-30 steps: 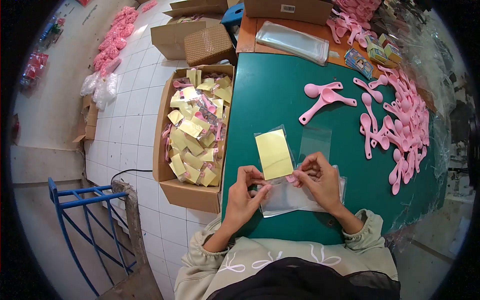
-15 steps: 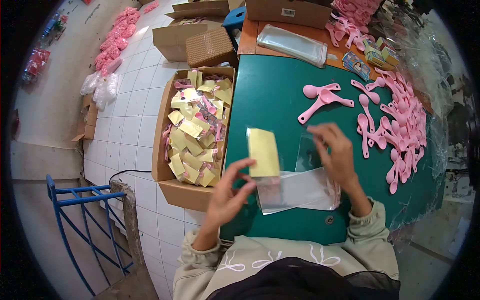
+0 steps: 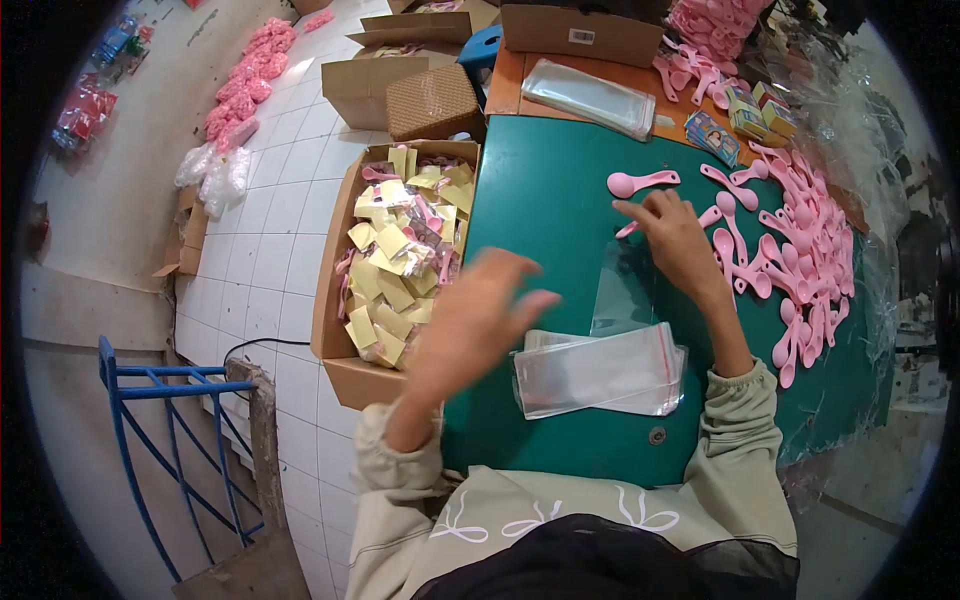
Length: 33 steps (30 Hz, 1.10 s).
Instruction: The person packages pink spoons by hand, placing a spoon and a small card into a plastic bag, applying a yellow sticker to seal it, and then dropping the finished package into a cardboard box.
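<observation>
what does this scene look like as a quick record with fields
left hand: open, blurred, empty, over the table edge by the cardboard box
right hand: fingers on pink spoons, grip unclear
table: green
clear bags: stack lying flat toward the near edge
box contents: yellow-backed packets

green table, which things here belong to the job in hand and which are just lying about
In hand: pink spoons by the right hand, clear bags, box of yellow packets.
Lying about: blue rack, pink bundles on the floor.
</observation>
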Tool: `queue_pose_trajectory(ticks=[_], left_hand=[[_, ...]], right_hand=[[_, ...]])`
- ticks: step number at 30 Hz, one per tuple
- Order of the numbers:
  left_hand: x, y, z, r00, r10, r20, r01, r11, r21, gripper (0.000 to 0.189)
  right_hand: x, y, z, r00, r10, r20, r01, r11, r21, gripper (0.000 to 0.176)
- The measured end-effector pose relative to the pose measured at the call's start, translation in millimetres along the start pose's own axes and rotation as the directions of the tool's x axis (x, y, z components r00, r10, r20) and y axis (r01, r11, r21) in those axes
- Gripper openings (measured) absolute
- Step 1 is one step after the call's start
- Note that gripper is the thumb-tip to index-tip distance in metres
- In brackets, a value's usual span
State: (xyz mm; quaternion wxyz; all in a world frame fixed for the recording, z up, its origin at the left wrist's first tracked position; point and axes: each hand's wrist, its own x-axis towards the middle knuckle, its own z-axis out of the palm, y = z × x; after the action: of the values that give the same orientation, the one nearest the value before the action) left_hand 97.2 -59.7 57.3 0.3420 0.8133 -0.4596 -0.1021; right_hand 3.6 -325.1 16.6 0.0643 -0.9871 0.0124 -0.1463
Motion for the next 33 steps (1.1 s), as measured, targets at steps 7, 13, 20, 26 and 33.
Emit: queue_pose_trajectory(ticks=[7,13,20,26,33], left_hand=[[36,9,112,0.991,0.1,-0.09,-0.077,0.97,0.231,0.03],[36,-10,107,0.998,0.045,-0.04,-0.056,0.945,-0.321,0.018],[43,-7,85,0.93,-0.206,0.305,0.358,0.322,-0.876,0.039],[43,-9,80,0.938,-0.176,0.3,0.344,0.333,-0.878,0.052],[45,-9,81,0.938,-0.179,0.296,0.342,0.357,-0.869,0.048]], right_hand=[[4,6,-65,0.945,0.316,-0.086,-0.224,0.816,0.533,0.019],[0,4,-75,0.939,0.304,-0.163,-0.177,0.831,0.528,0.018],[2,4,-61,0.952,0.307,0.003,-0.248,0.765,0.594,0.018],[3,4,-56,0.952,0.303,-0.037,-0.237,0.811,0.534,0.017],[4,-7,-64,0.834,0.515,-0.201,-0.234,0.659,0.715,0.021]])
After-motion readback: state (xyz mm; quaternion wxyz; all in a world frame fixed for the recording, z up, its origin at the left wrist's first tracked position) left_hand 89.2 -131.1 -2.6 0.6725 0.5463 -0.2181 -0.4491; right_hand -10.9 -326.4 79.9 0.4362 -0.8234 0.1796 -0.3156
